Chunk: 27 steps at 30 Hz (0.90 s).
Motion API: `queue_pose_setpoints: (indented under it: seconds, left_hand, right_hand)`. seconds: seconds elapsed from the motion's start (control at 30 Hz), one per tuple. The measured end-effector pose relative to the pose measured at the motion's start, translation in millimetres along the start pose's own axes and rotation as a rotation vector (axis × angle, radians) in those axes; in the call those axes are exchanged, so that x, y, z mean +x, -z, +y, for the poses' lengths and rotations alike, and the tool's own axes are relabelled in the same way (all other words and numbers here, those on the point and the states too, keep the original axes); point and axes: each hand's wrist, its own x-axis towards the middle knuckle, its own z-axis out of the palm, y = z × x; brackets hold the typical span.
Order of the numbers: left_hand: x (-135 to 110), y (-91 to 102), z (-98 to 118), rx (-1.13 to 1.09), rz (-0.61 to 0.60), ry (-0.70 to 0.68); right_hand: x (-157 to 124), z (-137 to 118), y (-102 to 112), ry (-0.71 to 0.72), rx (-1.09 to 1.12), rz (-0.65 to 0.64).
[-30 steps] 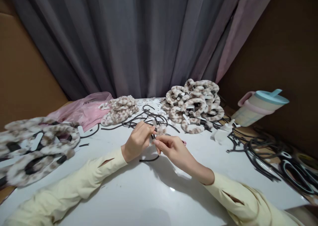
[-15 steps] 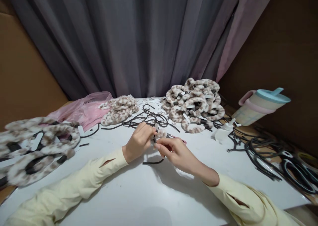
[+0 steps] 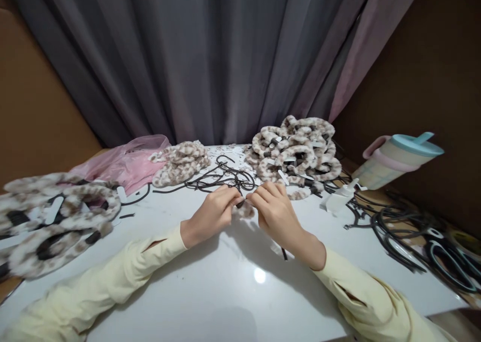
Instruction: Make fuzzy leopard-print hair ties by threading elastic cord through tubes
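My left hand (image 3: 212, 212) and my right hand (image 3: 276, 212) meet over the middle of the white table (image 3: 210, 287). Both pinch a thin black headband (image 3: 240, 203) at one end, where a small tuft of brown-and-cream fuzzy cover (image 3: 246, 210) sits between the fingertips. The band's other end pokes out under my right wrist (image 3: 284, 254). Fingers of both hands are closed. Pale yellow sleeves cover both forearms.
A heap of fuzzy covered headbands (image 3: 296, 154) lies behind my right hand, more fuzzy covers (image 3: 182, 162) behind the left, another heap (image 3: 52, 221) at far left. Bare black bands (image 3: 221, 177) tangle mid-table. A pink bag (image 3: 124, 164), glue bottle (image 3: 338, 199), lidded jug (image 3: 398, 159) and scissors (image 3: 451, 262) stand around.
My right hand turned over and moved up to meet the left. The black band swung from in front of my hands to under my right wrist.
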Motion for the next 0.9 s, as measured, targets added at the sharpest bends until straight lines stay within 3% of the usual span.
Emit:
queue_pose_setpoints:
  seconds: [0.17,0.4,0.5,0.6,0.77,0.9]
  left_hand:
    - [-2,1.8,4,-0.139,-0.050,0.049]
    - [-8,-1.8,0,-0.146,-0.049,-0.157]
    - [-8,-3.3,1,-0.107,-0.018,-0.157]
    - [-6,-4.3,1,-0.110,0.006,-0.027]
    - [-1,-3.0,-3,-0.219,0.060,0.348]
    - [0,-2.3,-3,-0.278,0.057,0.430]
  right_hand:
    - [1,9,-6,-0.114,0.236,-0.078]
    - [1,12,-11,-0.221,0.498,-0.250]
    - [0,12,-16,-0.255,0.528,-0.270]
    - [-1,12,-16,-0.285,0.537,-0.183]
    - [-2,3,-7,-0.231,0.370,-0.005]
    - [-5,-6,-10,-0.101,0.166,0.040]
